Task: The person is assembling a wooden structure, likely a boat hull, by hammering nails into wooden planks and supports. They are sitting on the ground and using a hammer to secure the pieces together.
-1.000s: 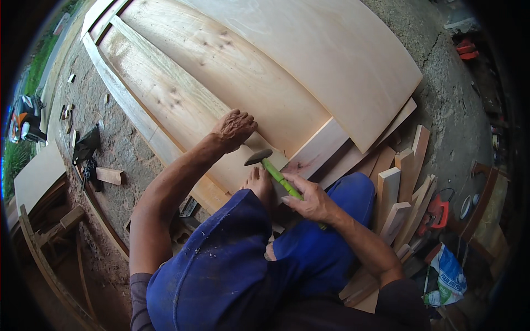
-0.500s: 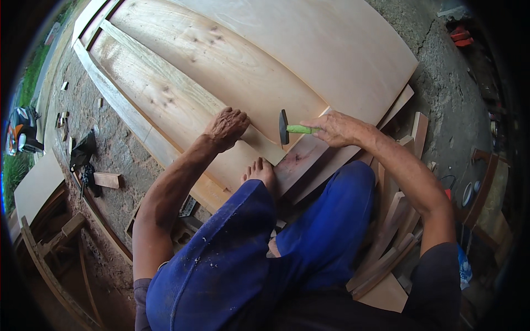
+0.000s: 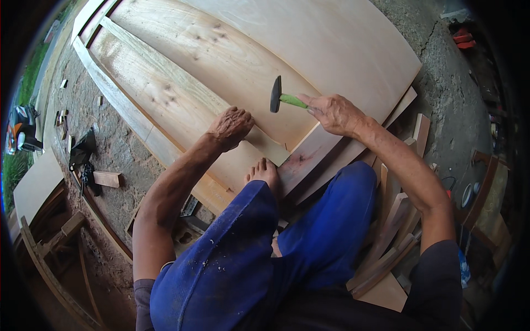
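My right hand [image 3: 338, 114] is closed round the green handle of a hammer [image 3: 293, 100]. Its dark metal head is raised above the wooden panel [image 3: 251, 66], clear of the wood. To the left, my left hand [image 3: 232, 128] lies curled over a long pale wooden strip [image 3: 165, 69] that runs across the panel; the fingertips are hidden. The strip's near end emerges beyond that hand, close to my bare foot [image 3: 264, 172], which presses on the panel's near edge. Below the hammer, a thick reddish timber [image 3: 309, 156] lies along that edge.
A large smooth plywood sheet [image 3: 331, 44] covers the panel's far right. Several timber offcuts [image 3: 395, 220] are piled right of my knee. On the rough ground at left lie a wood block [image 3: 107, 179] and a dark bag [image 3: 84, 148]. A curved wooden frame [image 3: 47, 265] stands lower left.
My right hand has lifted the hammer up and slightly left, tilting its head. My left hand has shifted only slightly and remains on the wooden strip.
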Demonstrator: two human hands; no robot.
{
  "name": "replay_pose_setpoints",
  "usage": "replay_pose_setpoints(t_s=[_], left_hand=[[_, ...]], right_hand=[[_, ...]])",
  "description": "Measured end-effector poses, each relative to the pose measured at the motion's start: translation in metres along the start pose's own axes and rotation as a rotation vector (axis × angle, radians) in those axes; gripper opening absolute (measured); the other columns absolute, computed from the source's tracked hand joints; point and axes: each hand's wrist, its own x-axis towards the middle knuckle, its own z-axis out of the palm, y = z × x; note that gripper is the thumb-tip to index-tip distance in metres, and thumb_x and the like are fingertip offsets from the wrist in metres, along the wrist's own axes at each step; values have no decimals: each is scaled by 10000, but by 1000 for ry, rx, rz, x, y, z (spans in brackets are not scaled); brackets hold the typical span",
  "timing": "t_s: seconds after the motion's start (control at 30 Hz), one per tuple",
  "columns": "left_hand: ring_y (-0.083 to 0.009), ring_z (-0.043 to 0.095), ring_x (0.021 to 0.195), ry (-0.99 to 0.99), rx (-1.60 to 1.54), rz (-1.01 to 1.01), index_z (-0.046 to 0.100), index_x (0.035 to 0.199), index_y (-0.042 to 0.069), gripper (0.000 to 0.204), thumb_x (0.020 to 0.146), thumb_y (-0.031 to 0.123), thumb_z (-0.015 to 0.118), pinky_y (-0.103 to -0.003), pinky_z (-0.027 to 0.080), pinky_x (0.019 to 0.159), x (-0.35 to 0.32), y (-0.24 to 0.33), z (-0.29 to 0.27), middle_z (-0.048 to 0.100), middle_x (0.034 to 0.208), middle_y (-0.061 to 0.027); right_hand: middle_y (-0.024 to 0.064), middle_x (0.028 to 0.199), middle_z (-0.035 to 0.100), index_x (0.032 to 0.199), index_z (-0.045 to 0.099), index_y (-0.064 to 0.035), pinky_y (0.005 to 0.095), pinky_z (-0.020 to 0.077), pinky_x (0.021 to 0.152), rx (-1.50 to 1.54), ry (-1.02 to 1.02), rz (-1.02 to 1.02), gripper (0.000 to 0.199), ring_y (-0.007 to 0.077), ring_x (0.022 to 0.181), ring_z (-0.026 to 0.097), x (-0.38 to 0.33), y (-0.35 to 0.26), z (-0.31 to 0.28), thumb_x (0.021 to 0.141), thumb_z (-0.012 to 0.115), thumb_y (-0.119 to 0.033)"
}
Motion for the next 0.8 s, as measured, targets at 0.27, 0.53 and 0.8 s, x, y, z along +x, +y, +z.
replay_pose_setpoints(t_s=[0.27,0.53,0.8], left_hand=[[-237,616,978,-13,1,5,641,916,73,134,789,87,680,-358,459,881,0,-1,-2,621,939,-85],[-235,623,970,-19,2,-4,643,924,73,140,793,95,685,-359,462,878,0,-1,-2,630,945,-85],[-248,608,1004,-51,18,-5,613,951,71,328,730,217,807,-375,460,886,1,-4,5,605,974,-82]], right_hand=[[41,762,535,1409,551,-326,352,566,543,-285,-48,-332,657,239,681,653,-72,-2,57,810,626,-68],[98,792,567,1476,486,-274,394,580,656,-70,18,-200,599,291,641,658,-70,-1,54,911,579,-98],[192,774,670,1394,580,-123,431,528,737,218,-222,113,417,350,742,661,4,7,-15,982,579,-187]])
